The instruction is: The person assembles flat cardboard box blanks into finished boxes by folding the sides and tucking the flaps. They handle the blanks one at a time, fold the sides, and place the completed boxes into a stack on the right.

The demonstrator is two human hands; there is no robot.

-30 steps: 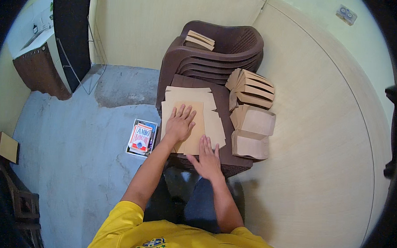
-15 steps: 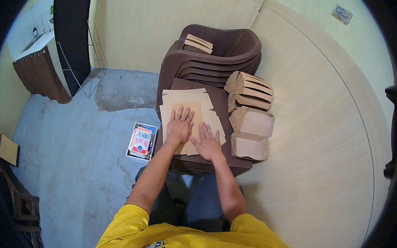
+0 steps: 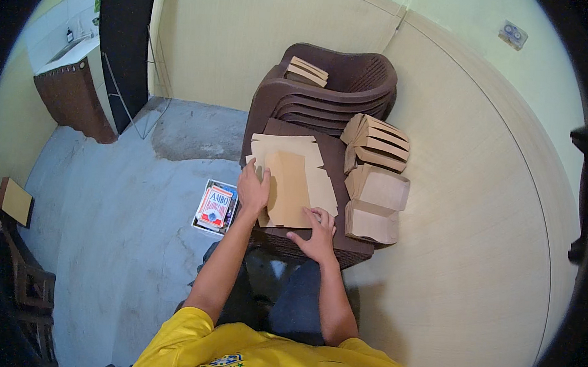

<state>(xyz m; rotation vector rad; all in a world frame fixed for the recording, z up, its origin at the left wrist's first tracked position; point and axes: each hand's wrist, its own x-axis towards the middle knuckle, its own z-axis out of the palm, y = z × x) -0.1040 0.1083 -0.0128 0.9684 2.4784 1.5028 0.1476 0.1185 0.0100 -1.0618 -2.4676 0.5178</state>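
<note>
A flat cardboard box blank (image 3: 322,174) with notched edges lies on the brown seat of a chair stack in front of me. A darker tan folded panel (image 3: 290,186) runs lengthwise over its middle and looks slightly raised. My left hand (image 3: 253,189) rests along the left edge, fingers apart and pointing away from me. At the near right corner of the panel is my right hand (image 3: 319,235), its fingers bent onto the cardboard and its thumb spread away. Neither hand visibly grips anything.
Folded cardboard trays (image 3: 378,144) and an open cardboard box (image 3: 375,210) stand right of the seat. More folded cardboard (image 3: 307,71) lies on the stacked brown chairs (image 3: 330,96). A small white box of packets (image 3: 215,207) stands on the left. A pale wall (image 3: 450,210) runs along the right.
Both hands have come off the middle of the cardboard and moved apart, left hand to the left edge, right hand to the near right corner. The middle panel now shows fully.
</note>
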